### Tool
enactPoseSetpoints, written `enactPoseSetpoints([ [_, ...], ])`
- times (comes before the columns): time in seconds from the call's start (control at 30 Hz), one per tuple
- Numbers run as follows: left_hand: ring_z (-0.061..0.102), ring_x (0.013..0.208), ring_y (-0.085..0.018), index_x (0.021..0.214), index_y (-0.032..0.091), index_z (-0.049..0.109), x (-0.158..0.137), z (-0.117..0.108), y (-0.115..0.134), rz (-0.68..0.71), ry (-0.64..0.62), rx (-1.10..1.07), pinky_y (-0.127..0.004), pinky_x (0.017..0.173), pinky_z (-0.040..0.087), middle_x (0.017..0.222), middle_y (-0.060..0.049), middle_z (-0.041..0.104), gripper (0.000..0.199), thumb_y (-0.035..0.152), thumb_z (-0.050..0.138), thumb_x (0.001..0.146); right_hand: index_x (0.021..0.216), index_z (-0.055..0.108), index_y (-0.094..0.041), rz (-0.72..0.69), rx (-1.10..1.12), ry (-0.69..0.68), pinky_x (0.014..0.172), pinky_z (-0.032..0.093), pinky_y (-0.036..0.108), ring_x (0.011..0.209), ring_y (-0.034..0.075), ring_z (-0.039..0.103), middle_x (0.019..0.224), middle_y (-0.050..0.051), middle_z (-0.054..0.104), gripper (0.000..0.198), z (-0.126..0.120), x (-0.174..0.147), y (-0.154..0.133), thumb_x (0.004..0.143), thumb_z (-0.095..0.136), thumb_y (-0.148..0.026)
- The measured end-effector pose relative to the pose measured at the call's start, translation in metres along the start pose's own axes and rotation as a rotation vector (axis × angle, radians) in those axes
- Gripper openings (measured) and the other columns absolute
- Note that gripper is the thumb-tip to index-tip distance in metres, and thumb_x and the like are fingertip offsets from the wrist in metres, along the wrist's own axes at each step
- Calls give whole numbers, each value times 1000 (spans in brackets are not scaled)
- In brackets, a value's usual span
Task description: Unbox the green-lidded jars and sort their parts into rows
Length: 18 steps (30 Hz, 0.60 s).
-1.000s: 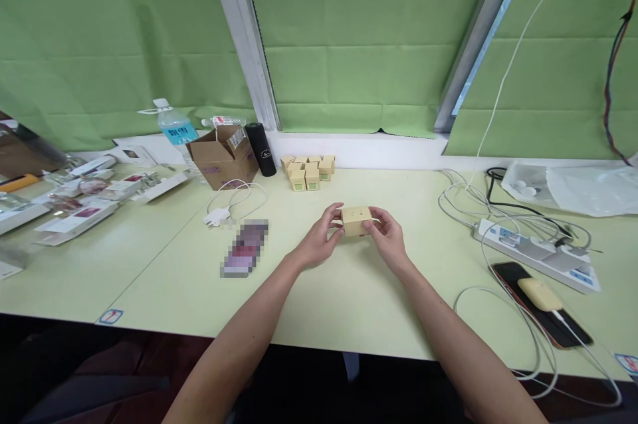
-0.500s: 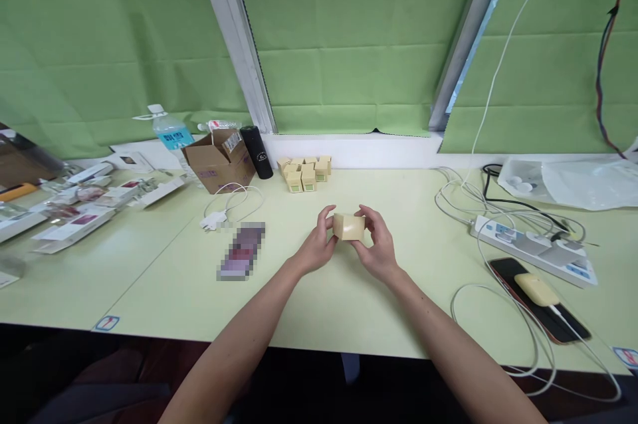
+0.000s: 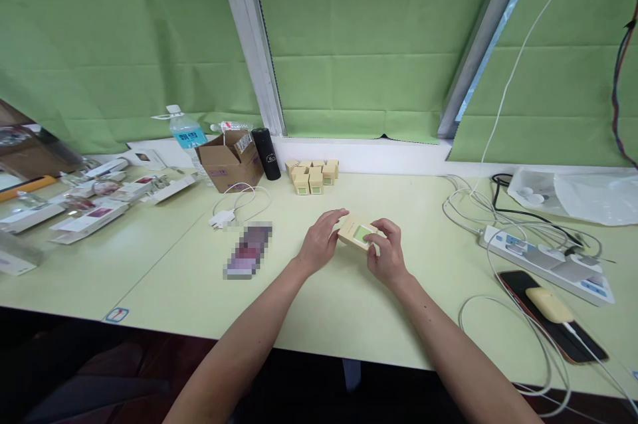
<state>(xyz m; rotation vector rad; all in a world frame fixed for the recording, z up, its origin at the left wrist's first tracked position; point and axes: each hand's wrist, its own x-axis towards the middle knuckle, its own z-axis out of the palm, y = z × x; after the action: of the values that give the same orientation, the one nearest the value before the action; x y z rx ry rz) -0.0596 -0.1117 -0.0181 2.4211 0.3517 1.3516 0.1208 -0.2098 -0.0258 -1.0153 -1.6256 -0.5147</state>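
Tan box (image 3: 351, 227) sits between both hands over the middle of the pale tabletop (image 3: 323, 318), label side up. Whether its underside touches the table cannot be told. Long axis runs crosswise from hand to hand, right end angled slightly toward the wearer. Left hand (image 3: 319, 242) lies at the left end, fingers and thumb curled about it, apparently gripping. Right hand (image 3: 389, 256) grasps the right end, a finger over the green label (image 3: 362, 234). Neither hand is nearer; both make contact.

Markings: fine print beside the green label, illegible. Similar tan boxes (image 3: 316, 179) near the wall bear green labels, also unreadable. Bottle (image 3: 191, 137): large characters on blue, possibly 飘雪. Black tumbler (image 3: 266, 154): white print, too small to read. Carton (image 3: 230, 170): purplish marks, illegible.
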Motion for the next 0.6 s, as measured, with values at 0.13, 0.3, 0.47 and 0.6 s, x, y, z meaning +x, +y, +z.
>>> enactPoseSetpoints([
  [0.13,54,134,-24,150,29,42,1,-1,2,10,-23,-7,-49,106,54,140,-11,61,52,12,40,101,119,49,-33,65,44,15,79,55,41,108,24,53,121,7,46,51,-1,1,3,81,48,0],
  [0.3,52,137,-29,155,27,37,0,0,17,-209,-141,-408,-46,107,52,148,-14,53,62,20,55,96,116,50,-34,101,51,-22,77,54,40,107,24,56,120,6,51,48,0,-2,7,80,50,-2],
  [0.47,55,130,-28,141,26,47,3,7,30,-391,-69,-575,-42,102,53,138,-13,56,56,26,69,89,120,48,-32,336,219,-46,82,57,44,116,27,57,129,9,53,46,1,-1,1,80,56,-10],
  [0.6,58,116,-23,124,26,45,2,19,29,-372,111,-543,-38,92,55,126,-9,53,49,23,73,84,132,41,-34,819,620,18,79,60,42,107,24,64,134,11,56,54,3,7,-8,86,67,-28],
])
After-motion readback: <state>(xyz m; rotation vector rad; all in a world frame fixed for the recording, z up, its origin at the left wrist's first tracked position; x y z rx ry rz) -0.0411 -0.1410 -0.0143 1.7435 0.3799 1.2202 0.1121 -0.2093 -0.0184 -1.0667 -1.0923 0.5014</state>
